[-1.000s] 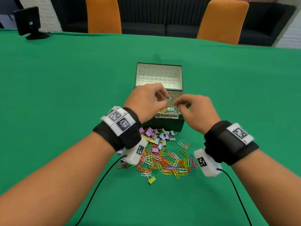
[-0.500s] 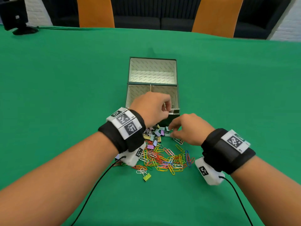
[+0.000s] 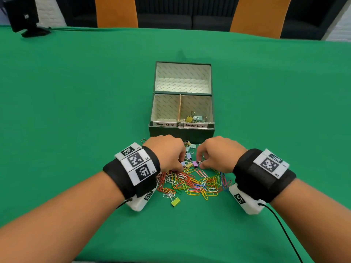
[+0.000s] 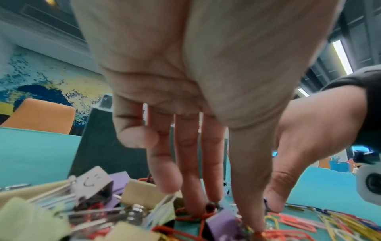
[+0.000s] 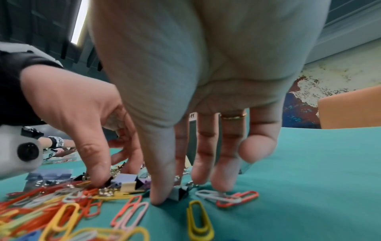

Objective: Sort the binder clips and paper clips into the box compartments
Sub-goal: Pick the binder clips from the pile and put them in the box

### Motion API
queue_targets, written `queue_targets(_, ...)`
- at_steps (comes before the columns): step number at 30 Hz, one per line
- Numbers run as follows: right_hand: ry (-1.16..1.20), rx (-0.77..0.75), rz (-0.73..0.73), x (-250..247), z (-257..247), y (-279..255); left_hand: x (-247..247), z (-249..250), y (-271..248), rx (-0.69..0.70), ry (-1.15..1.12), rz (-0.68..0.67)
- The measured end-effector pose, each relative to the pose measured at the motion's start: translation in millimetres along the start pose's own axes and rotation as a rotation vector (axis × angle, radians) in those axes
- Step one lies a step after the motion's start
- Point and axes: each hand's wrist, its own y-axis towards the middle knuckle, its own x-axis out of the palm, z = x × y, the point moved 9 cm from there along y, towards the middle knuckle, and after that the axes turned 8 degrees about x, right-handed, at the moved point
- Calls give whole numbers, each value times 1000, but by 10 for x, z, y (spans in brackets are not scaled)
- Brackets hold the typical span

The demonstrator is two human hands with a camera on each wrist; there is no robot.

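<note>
So the pile of clips [image 3: 191, 179] is sitting on the green bench [image 3: 76, 92] right in front of the box [image 3: 182, 130], toward my near edge and about mid-way between the left and right edges. Binder clips are bunched at the far end of the pile, just beside the box's front wall; the coloured paper clips spread out on my side. One lime binder clip [image 3: 175, 202] lies at the near fringe, hooked up with a white paper clip.

My left hand [image 3: 167, 152] is down on the left side of the pile, fingers pointing down into the binder clips, tips touching them. Can't honestly tell if it's pinching one or just poking around. My right hand [image 3: 218, 154] is on the right side, thumb and forefinger closed around a purple binder clip [image 3: 195, 163], other fingertips resting on the cloth next to a white and an orange paper clip. The hands are near each other, with only a narrow gap between them over the clips.

The box is open. Its front two compartments are labelled: the "Paper Clips" one [image 3: 165, 109] on the left, the "Binder Clips" one [image 3: 196, 111] on the right with a few binder clips lying in it. A bigger compartment [image 3: 182, 78] is behind those.

Loads of green cloth all round the box and out to both side edges. Two orange chairs [image 3: 115, 12] stand past the far edge, and a black gadget [image 3: 24, 18] sits at the far left corner.
</note>
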Motion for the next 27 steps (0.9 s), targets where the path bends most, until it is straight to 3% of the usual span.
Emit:
queue_targets(14, 278, -12, 119, -394, 104, -166, -14, -2, -49, 62, -41, 43)
queue_targets(19, 326, 2, 158, -422, 101, -190, 92, -127, -131, 25, -47, -28)
queue_targets(27, 544, 1, 508, -1095, 208, -127, 75, -188, -209, 24, -50, 3)
